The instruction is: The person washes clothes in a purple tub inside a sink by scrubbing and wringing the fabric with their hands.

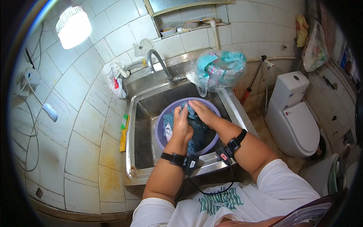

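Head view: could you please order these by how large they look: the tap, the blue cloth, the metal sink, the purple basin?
From largest to smallest:
1. Metal sink
2. Purple basin
3. Blue cloth, partly hidden by the left hand and right hand
4. Tap

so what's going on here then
Someone in a white shirt has both bare hands, left and right, close together at blue-green cloth in a purple basin. The basin sits inside a steel sink. Whether the fingers grip the cloth is hard to tell. A clear plastic bag of turquoise things rests at the sink's back right corner.
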Demonstrator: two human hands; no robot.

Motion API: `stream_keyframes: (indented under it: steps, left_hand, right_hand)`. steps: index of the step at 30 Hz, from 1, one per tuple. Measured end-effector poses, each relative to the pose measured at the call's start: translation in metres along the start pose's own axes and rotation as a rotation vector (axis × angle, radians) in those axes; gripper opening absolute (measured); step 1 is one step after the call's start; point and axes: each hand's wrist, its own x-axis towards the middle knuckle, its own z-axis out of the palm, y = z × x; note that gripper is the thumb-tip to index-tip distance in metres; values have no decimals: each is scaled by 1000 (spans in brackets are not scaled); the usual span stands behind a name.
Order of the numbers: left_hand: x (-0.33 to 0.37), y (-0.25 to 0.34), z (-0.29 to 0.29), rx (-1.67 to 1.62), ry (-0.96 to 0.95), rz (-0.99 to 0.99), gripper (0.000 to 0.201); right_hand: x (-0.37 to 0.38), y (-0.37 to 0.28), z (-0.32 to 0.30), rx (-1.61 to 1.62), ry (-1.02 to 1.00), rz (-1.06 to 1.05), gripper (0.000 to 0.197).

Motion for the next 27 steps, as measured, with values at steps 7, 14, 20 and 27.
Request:
stream_keyframes:
  steps: [7,14,20,27]
  left_hand:
    - [14,-7,-50,-221,234,-211,33]
    - [6,-10,-5,-183,191,-505,50]
    - [6,-15,-1,10,187,-453,39]
    - [-8,1,5,-130,240,-375,31]
  right_hand:
    - [-26,-53,33,-547,-238,-87,42]
    - [-5,-27,11,-758,188,72,40]
    - [-3,10,-8,-620,13,175,46]
    - [-20,-32,18,-732,-57,24,53]
